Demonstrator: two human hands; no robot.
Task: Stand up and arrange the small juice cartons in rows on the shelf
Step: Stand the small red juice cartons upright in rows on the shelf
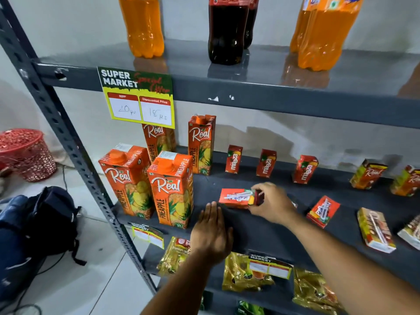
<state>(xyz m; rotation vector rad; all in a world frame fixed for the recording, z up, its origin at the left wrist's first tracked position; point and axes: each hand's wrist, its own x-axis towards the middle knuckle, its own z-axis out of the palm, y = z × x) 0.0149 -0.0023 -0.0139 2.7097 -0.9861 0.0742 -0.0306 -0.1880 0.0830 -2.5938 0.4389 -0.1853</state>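
Note:
On the dark middle shelf [261, 233], three small red Maaza cartons [234, 159] [266, 163] [304, 169] stand upright along the back. My right hand [271, 204] is shut on a fourth red Maaza carton [236, 198] that lies on its side with its straw facing up. My left hand [212, 233] rests flat on the shelf's front, fingers together, holding nothing. Another red carton [323, 211] and a yellow Real carton [376, 229] lie flat to the right. Two small Real cartons [368, 173] [405, 180] stand at the back right.
Tall Real pineapple cartons [172, 189] [201, 144] fill the shelf's left part. Soda bottles [227, 30] stand on the shelf above, with a price sign [137, 97] on its edge. Golden packets [247, 273] lie below. A dark backpack [50, 221] and red basket [27, 153] sit on the floor at left.

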